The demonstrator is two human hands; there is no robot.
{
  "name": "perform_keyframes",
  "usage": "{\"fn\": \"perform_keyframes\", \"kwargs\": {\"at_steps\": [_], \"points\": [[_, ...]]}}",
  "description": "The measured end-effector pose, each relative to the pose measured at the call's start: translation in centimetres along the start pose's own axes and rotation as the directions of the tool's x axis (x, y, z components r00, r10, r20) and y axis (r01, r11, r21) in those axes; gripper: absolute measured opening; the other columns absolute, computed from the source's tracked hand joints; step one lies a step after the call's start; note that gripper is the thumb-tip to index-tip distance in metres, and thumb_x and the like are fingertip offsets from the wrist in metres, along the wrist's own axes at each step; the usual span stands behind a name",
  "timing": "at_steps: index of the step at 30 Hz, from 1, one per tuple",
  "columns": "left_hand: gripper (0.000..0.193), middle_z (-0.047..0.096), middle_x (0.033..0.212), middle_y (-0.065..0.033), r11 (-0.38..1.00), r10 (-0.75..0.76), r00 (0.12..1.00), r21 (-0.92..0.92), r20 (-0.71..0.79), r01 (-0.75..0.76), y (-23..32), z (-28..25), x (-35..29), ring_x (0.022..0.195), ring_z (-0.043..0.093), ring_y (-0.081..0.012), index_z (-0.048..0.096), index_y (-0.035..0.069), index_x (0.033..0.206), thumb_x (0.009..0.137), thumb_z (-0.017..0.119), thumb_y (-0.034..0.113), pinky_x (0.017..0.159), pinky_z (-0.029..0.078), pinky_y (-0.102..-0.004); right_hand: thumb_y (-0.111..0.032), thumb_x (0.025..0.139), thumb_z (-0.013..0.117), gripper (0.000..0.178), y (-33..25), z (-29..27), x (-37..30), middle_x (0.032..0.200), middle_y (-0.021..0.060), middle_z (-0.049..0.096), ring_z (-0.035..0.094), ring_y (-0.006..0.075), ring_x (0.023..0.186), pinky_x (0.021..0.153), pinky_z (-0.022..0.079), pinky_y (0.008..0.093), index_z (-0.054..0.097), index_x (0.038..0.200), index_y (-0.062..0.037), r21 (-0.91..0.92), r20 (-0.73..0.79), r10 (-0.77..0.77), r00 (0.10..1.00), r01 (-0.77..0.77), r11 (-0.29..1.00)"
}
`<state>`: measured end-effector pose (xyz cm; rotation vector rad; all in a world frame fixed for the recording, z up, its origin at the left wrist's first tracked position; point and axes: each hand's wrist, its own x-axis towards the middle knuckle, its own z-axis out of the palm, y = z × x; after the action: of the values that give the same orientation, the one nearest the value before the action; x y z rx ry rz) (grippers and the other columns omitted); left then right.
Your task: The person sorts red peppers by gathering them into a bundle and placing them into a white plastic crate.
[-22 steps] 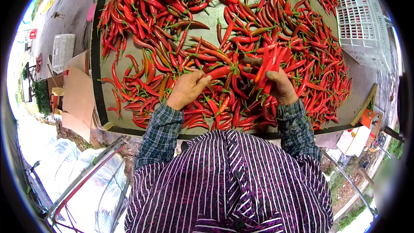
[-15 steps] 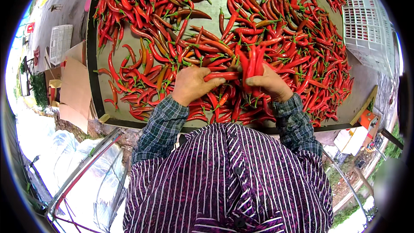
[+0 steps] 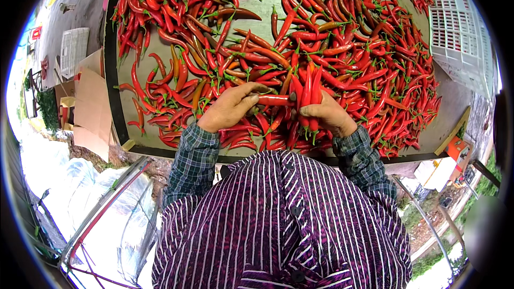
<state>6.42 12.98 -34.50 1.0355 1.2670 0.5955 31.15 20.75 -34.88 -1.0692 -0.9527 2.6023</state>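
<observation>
My left hand is closed at the left end of a single red chili pepper, its thumb and index finger at that end. This pepper lies crosswise and reaches to the fingers of my right hand. That hand is closed around a small bunch of red chili peppers, held upright with green stems hanging down and my thumb across the front. Below and around both hands lie many loose red chili peppers, some tinged brown or orange, on a grey tabletop with a dark rim.
A white slatted plastic crate stands at the right edge of the table. To the left are cardboard sheets and another white crate. Clear plastic sheeting and metal rails lie at lower left. An orange box sits at lower right.
My left hand has drawn back to the left, its thumb sliding toward the end of the single pepper. My right hand has shifted slightly left with its bunch, now tilted a little differently.
</observation>
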Motion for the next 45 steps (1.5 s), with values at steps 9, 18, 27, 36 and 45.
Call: {"fn": "perform_keyframes", "kwargs": {"at_steps": [9,18,27,36,45], "points": [[0.018,0.06,0.091,-0.0067,0.898,-0.051,0.883,-0.409,-0.467,-0.164,-2.8,2.1,1.0,0.066,0.056,-0.0096,0.048,0.0,0.107,0.093,0.048,0.013,0.06,0.046,-0.0216,-0.016,0.075,0.067,0.044,3.1,1.2,0.4,0.088,0.0093,0.061,0.061,0.018,0.082,0.073,0.047,0.0289,0.048,0.111,-0.0003,0.178,-0.015,-0.065,0.998,0.066,0.982],[0.031,0.059,0.085,0.0007,0.84,-0.001,0.825,-0.448,-0.565,-0.306,-2.5,-2.9,1.2,0.071,0.053,-0.0051,0.051,0.004,0.119,0.094,0.051,0.021,0.058,0.041,-0.0172,-0.019,0.074,0.067,0.065,1.6,1.0,-0.1,0.13,0.0211,0.045,0.046,0.0312,0.121,0.1,0.038,0.0397,0.04,0.127,0.0069,0.263,0.144,-0.127,0.981,0.086,0.961],[0.039,0.06,0.096,-0.0024,0.892,0.065,0.988,-0.435,-0.137,-0.119,-2.0,2.0,3.4,0.089,0.057,-0.0112,0.045,0.003,0.127,0.093,0.051,0.023,0.08,0.045,-0.0245,-0.012,0.075,0.064,0.061,4.6,1.8,1.5,0.121,0.0173,0.052,0.056,0.025,0.106,0.092,0.045,0.0343,0.038,0.128,0.0036,0.36,0.118,-0.084,0.989,0.036,0.932],[0.035,0.058,0.109,-0.0045,0.924,0.125,0.992,-0.366,0.013,-0.111,-2.0,2.2,4.7,0.101,0.055,-0.0134,0.048,0.002,0.124,0.093,0.051,0.018,0.09,0.043,-0.0282,-0.017,0.077,0.064,0.072,4.5,2.0,1.2,0.122,0.0167,0.052,0.055,0.0278,0.109,0.095,0.043,0.0388,0.027,0.137,-0.0016,0.379,0.166,-0.077,0.983,0.009,0.925],[0.026,0.061,0.103,-0.0043,0.969,0.12,0.978,-0.235,0.171,-0.078,-0.2,1.1,5.2,0.094,0.057,-0.0119,0.053,0.002,0.116,0.091,0.049,0.008,0.082,0.046,-0.0271,-0.021,0.074,0.067,0.075,4.4,0.6,0.8,0.122,0.0137,0.049,0.051,0.0238,0.112,0.095,0.042,0.0361,0.029,0.136,-0.0006,0.332,0.237,-0.005,0.971,-0.076,0.94]]}}
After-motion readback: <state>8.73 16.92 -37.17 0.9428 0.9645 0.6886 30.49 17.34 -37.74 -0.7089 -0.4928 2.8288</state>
